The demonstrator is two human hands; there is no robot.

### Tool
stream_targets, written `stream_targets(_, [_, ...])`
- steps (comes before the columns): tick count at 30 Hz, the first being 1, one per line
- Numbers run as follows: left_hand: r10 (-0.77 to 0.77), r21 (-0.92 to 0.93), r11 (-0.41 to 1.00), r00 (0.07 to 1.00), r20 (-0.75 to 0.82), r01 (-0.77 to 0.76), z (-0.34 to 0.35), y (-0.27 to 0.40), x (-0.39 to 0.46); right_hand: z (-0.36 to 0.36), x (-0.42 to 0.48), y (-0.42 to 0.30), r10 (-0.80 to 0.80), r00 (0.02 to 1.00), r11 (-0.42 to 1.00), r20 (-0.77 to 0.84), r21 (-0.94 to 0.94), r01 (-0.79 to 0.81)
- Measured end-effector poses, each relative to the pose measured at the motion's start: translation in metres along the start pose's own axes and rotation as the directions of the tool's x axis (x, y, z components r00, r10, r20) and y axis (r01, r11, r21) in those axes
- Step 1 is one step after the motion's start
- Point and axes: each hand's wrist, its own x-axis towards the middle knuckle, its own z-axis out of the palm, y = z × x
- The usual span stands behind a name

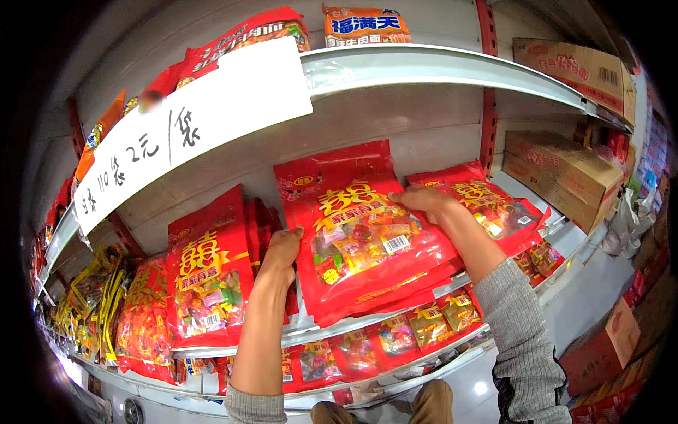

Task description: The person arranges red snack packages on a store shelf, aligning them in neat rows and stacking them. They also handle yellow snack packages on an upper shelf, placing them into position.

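Note:
A large red plastic bag of assorted wrapped candies, with gold characters and a clear window, leans back on the middle shelf in front of me. My left hand grips its left edge. On the opposite side, my right hand pinches its upper right edge. More red bags lie beneath it, mostly hidden. To the left, a matching red candy bag stands upright with others behind it. Another red candy bag lies tilted to the right, close to my right forearm.
Above runs a metal shelf edge bearing a white handwritten sign and noodle packets. Cardboard cartons sit at right. Smaller candy packs line the shelf below. Yellow packets stand far left. A red carton is near the floor.

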Motion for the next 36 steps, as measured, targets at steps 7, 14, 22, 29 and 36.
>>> stream_targets(7, [0.029,0.016,0.999,0.999,0.016,-0.029,-0.018,-0.031,0.036,0.003,0.017,0.02,0.011,0.994,0.99,0.11,0.139,-0.026])
stream_targets(14, [0.06,0.014,0.998,0.997,-0.039,-0.059,-0.003,-0.026,0.021,-0.005,0.004,0.04,-0.034,0.986,0.947,0.165,0.32,-0.021])
stream_targets(22, [0.216,0.015,0.976,0.976,0.019,-0.217,-0.004,-0.039,0.048,0.007,-0.032,0.062,-0.154,0.983,0.884,0.099,0.458,0.093])
stream_targets(29, [0.182,0.297,0.941,0.982,-0.041,-0.162,0.015,-0.013,0.041,0.008,-0.055,0.044,-0.151,0.986,0.918,-0.071,0.36,0.166])
stream_targets(36, [0.073,-0.05,0.996,0.996,0.051,-0.07,-0.003,-0.006,-0.016,0.01,-0.067,0.042,-0.12,0.983,0.789,0.14,0.614,0.009])
